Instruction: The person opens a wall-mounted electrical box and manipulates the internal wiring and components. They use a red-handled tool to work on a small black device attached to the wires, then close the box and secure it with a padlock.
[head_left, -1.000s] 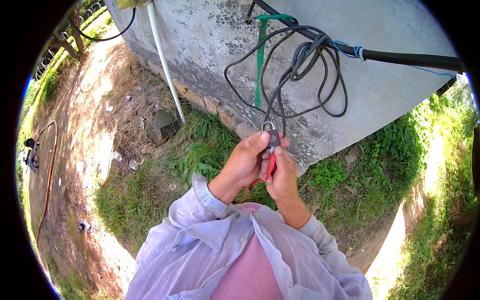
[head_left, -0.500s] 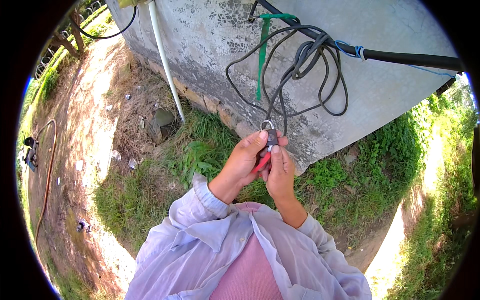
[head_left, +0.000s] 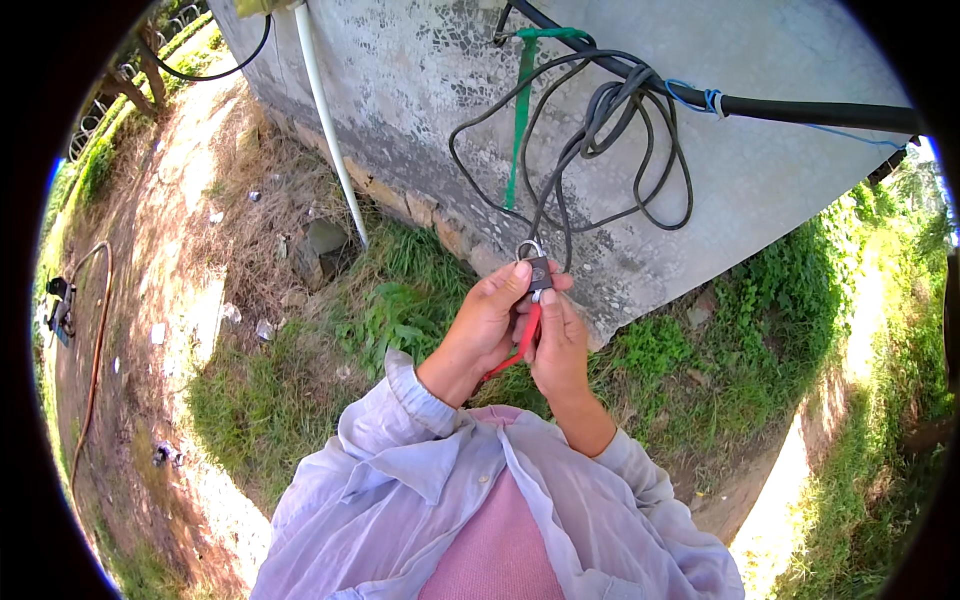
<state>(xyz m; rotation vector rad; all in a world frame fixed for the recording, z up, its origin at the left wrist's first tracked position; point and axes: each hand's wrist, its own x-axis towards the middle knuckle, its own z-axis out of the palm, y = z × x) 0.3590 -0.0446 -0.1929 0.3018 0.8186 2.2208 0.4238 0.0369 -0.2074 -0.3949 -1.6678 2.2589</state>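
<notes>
In the middle of the view, my left hand point(head_left: 484, 318) grips a small dark padlock point(head_left: 540, 274) between thumb and fingers. Its silver shackle point(head_left: 530, 245) points up toward the wall; I cannot tell whether it is fastened. Just under the lock body, my right hand point(head_left: 562, 350) pinches a small silver key, mostly hidden by the thumb, at the keyhole side. A red strap point(head_left: 528, 335) hangs from there between my two hands. Right beyond the shackle dangle the lower loops of a dark cable coil point(head_left: 600, 130).
A weathered grey concrete wall point(head_left: 740, 230) stands ahead, crossed by a thick black cable point(head_left: 810, 112) tied with blue wire. Green tape point(head_left: 522, 120) hangs beside the coil. A white pipe point(head_left: 328, 120) runs down at left. Grass point(head_left: 400, 310) and stones line the wall's foot; a brown hose point(head_left: 97, 350) lies far left.
The red strap hangs longer and lower, swinging toward my left wrist. The padlock has shifted very slightly left; both hands keep their hold.
</notes>
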